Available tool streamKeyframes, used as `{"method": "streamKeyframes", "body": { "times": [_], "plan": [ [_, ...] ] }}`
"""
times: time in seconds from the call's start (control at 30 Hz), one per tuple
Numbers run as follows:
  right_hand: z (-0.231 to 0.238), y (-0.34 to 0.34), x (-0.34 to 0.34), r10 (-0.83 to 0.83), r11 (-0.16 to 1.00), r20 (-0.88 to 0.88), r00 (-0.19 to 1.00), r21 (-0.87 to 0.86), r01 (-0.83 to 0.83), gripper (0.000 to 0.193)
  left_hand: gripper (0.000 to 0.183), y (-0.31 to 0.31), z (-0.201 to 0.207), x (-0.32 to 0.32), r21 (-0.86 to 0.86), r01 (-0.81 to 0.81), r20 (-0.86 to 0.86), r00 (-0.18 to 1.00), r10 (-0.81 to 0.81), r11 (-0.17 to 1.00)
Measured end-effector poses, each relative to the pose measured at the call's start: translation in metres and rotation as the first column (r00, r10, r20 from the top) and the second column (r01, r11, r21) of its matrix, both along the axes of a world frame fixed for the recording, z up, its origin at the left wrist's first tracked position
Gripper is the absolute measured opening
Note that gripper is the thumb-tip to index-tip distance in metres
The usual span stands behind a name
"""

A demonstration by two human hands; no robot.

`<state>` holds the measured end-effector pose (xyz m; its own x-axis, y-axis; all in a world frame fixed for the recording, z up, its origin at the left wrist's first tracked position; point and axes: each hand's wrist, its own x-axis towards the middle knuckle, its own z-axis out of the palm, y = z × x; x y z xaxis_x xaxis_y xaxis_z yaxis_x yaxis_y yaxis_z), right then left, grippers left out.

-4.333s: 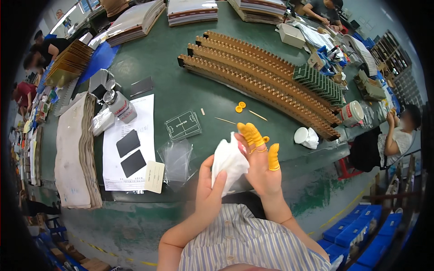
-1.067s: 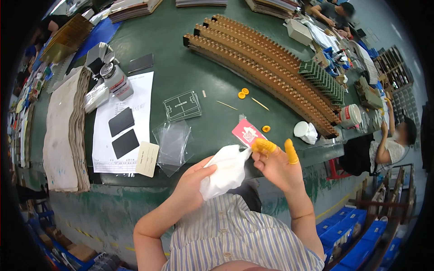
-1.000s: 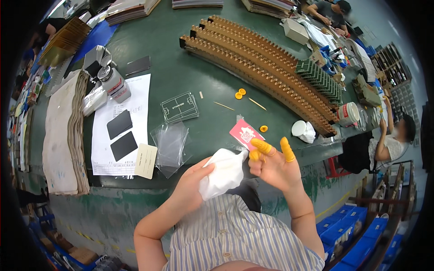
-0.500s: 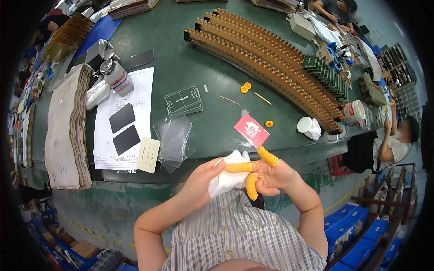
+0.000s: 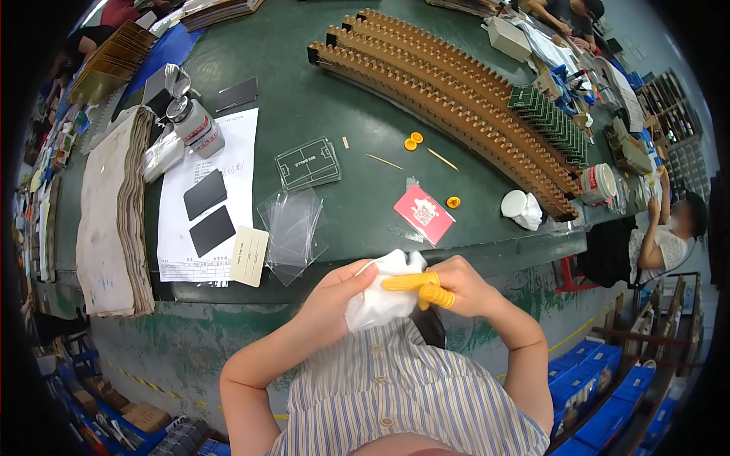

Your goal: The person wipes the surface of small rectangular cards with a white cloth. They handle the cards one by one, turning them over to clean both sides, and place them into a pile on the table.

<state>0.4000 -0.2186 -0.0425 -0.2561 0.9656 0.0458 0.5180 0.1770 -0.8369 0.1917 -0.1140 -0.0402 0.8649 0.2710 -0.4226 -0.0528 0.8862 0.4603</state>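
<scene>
A crumpled white cloth [image 5: 384,292] is held in my left hand [image 5: 334,301] at the table's near edge, with the thumb pressed on top. My right hand [image 5: 465,287] wears ridged yellow finger cots [image 5: 437,295]. One covered finger lies against the cloth while the other fingers are curled in; its palm side is hidden. Just beyond my hands lies a pink card [image 5: 424,216] with a white print. Loose rolled yellow finger cots [image 5: 413,142] rest farther back, and a single one [image 5: 453,202] sits beside the card. Two thin wooden sticks [image 5: 442,159] are nearby.
Long slotted wooden racks [image 5: 449,99] cross the far right, holding green plates [image 5: 549,114]. At left are clear sheets [image 5: 293,232], dark cards [image 5: 212,231], printed paper [image 5: 242,152], a pump bottle [image 5: 196,128] and stacked boards [image 5: 114,220]. A white tub [image 5: 596,186] stands right. Co-workers sit beyond.
My right hand has turned over and its fingers have curled in, with one covered finger now pressed along the cloth. My left hand keeps hold of the cloth and has shifted slightly left.
</scene>
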Motion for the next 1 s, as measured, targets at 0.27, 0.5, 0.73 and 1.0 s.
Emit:
{"method": "streamKeyframes", "body": {
  "times": [0.27,0.5,0.73,1.0],
  "plan": [
    [-0.008,-0.002,0.015,-0.532,0.594,-0.81,0.247,-0.565,-0.573,0.069,0.039,0.002,-0.01,-0.009,0.237,-0.083,0.027,0.997,0.079,0.968],
    [-0.018,0.001,0.005,-0.654,0.561,-0.751,0.086,-0.559,-0.611,0.055,0.05,-0.012,-0.028,0.0,0.997,-0.032,0.029,0.999,-0.04,-0.069],
    [-0.016,-0.024,-0.001,-0.639,0.638,-0.749,-0.176,-0.388,-0.666,0.057,0.038,-0.009,-0.034,-0.016,0.992,-0.033,0.024,0.997,-0.075,-0.123],
    [0.01,-0.023,-0.02,-0.185,0.97,-0.204,0.961,0.118,0.211,0.056,0.035,-0.017,-0.019,-0.007,0.092,-0.066,-0.052,0.996,0.071,0.994]
  ]
}}
